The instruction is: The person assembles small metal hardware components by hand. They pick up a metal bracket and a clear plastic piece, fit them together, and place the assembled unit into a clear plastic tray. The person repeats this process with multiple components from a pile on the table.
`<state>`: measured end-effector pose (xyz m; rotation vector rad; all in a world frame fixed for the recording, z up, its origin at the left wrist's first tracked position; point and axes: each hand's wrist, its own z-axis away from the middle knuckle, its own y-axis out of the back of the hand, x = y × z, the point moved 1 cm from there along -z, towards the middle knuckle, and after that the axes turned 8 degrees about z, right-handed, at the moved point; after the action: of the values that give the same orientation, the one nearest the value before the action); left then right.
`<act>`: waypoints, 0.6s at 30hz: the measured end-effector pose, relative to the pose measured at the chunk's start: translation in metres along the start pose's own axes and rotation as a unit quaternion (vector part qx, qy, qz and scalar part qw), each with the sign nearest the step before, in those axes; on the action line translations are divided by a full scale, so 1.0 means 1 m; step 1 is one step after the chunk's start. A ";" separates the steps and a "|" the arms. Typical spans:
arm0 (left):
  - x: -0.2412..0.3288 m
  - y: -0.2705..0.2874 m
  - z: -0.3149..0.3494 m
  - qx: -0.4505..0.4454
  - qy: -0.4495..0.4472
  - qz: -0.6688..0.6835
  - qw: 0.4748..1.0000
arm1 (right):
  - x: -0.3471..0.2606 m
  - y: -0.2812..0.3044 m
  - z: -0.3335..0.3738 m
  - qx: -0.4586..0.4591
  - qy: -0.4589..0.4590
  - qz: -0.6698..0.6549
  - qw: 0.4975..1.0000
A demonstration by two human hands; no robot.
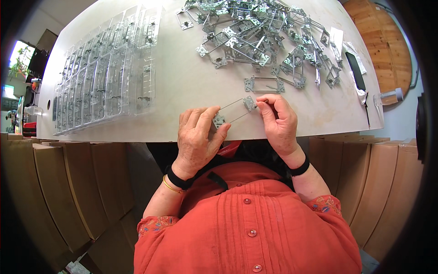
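Close to the table's near edge, a small metal bracket frame (249, 104) lies tilted between my two hands. It has a stamped plate at each end, joined by two thin rods. My left hand (197, 138) grips the left plate between thumb and fingers, covering part of it. At the other end, my right hand (279, 124) is closed in a pinch at the right plate's edge; a small dark spot shows among its fingers, too small to make out. Just beyond, another metal bracket frame (264, 85) lies flat on the table.
A heap of similar metal frames (255, 34) covers the table's far middle. Clear plastic trays (107, 68) with metal parts in their compartments stand at left. A dark phone-like slab (356, 71) lies at right, near a clear tube (388, 96). Cardboard boxes (68, 182) flank me.
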<state>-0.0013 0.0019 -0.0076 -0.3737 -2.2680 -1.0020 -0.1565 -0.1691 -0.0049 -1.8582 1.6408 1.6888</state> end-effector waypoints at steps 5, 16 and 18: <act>0.001 0.000 -0.001 0.003 -0.003 0.001 1.000 | 0.002 -0.001 0.001 0.001 -0.006 -0.010 1.000; 0.000 -0.001 -0.001 0.002 -0.003 0.003 1.000 | 0.000 -0.001 0.000 0.006 -0.003 -0.001 1.000; 0.000 -0.001 0.000 0.003 -0.002 0.002 1.000 | 0.001 -0.001 0.000 0.004 0.003 0.006 1.000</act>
<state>-0.0014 0.0014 -0.0079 -0.3784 -2.2730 -0.9937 -0.1558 -0.1693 -0.0058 -1.8553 1.6633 1.6793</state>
